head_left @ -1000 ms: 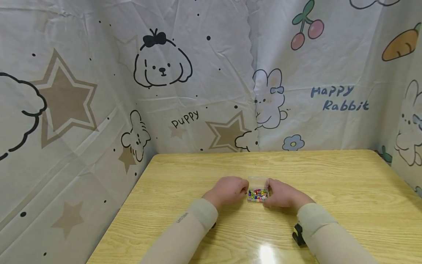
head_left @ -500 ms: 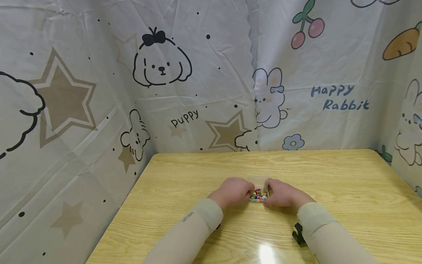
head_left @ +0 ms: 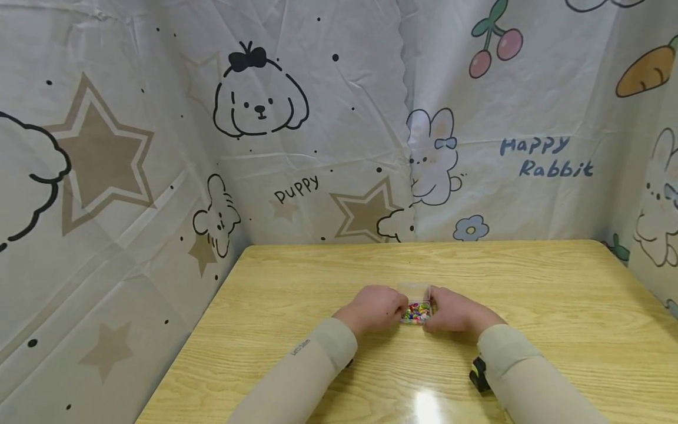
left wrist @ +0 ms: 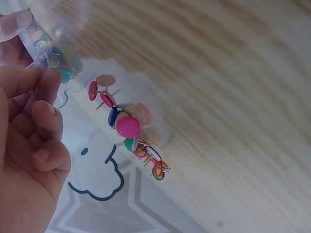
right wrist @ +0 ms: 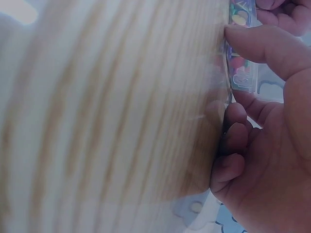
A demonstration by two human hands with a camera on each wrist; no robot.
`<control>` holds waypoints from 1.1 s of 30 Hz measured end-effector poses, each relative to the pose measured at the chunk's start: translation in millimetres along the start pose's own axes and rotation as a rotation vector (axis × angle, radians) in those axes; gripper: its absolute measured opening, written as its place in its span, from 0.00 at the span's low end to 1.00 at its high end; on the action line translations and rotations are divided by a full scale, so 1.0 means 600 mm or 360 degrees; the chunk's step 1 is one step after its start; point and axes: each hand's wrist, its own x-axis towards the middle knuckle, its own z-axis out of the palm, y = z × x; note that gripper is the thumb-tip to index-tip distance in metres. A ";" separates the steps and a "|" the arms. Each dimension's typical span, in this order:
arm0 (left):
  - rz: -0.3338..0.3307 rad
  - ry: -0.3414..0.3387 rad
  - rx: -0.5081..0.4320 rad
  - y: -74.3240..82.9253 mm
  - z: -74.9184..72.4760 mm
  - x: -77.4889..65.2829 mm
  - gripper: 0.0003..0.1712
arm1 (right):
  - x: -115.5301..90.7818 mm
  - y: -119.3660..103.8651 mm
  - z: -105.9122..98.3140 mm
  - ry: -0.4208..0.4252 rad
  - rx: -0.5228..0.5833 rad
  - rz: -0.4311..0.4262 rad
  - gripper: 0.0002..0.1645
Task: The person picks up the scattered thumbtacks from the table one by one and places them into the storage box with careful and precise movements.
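A small clear plastic box (head_left: 414, 322), its lid (head_left: 415, 290) raised at the back, sits on the table with colourful thumbtacks (head_left: 418, 312) inside. My right hand (head_left: 455, 309) grips the box's right side, the thumb on its near edge in the right wrist view. My left hand (head_left: 375, 307) has its curled fingers and thumb at the box's left edge, partly over the tacks; I cannot tell whether a tack is between the fingertips. Several loose thumbtacks (left wrist: 128, 126), pink, blue, green and red, lie in a row on the table by my left hand, hidden from the head view.
The wood-grain table (head_left: 296, 271) ends at a printed cloth backdrop (head_left: 318, 118) behind, with more cloth at both sides. A black device (head_left: 479, 374) is strapped under the right wrist. Light glares off the near part of the table.
My left hand has moved a little right, from beside the box to over its left edge, then stayed there. The right hand keeps its place on the box.
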 end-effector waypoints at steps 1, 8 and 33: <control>0.0001 0.0002 -0.0006 0.000 0.000 0.000 0.12 | -0.001 0.000 0.000 -0.0001 0.0002 0.0000 0.27; -0.0073 0.0026 -0.0161 -0.012 0.000 -0.008 0.07 | -0.003 0.002 -0.002 -0.0003 0.0000 0.0004 0.27; -0.0197 -0.0079 -0.0199 -0.089 0.005 -0.064 0.08 | 0.001 0.006 0.001 0.0002 0.0058 -0.0012 0.27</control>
